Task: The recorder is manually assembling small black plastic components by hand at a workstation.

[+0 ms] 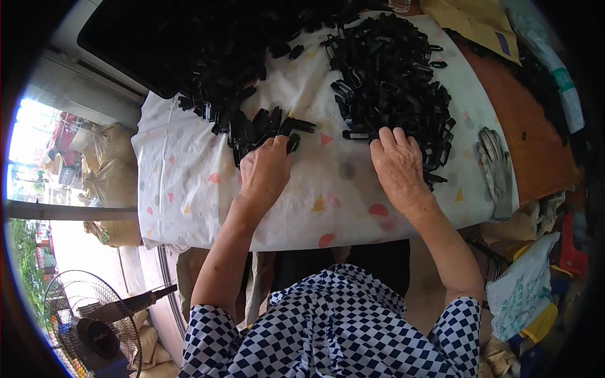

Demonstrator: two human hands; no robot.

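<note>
Two heaps of small black plastic pieces lie on a white patterned tablecloth (pixel 283 214). My left hand (pixel 267 167) is closed at the near end of the left heap (pixel 252 126), its fingertips against a black plastic piece (pixel 293 144). At the near edge of the right heap (pixel 394 75), my right hand (pixel 398 162) is closed with its fingers bent down onto the pieces. What its fingertips pinch, if anything, is hidden beneath them. Some of the pieces look like hollow, elongated frames.
A large black tray (pixel 126 57) stands at the far left, beside the left heap. Grey-white work gloves (pixel 494 170) lie near the cloth's right edge, by a brown wooden surface (pixel 504 107). A fan (pixel 94 334) stands lower left; a plastic bag (pixel 520 286) hangs lower right.
</note>
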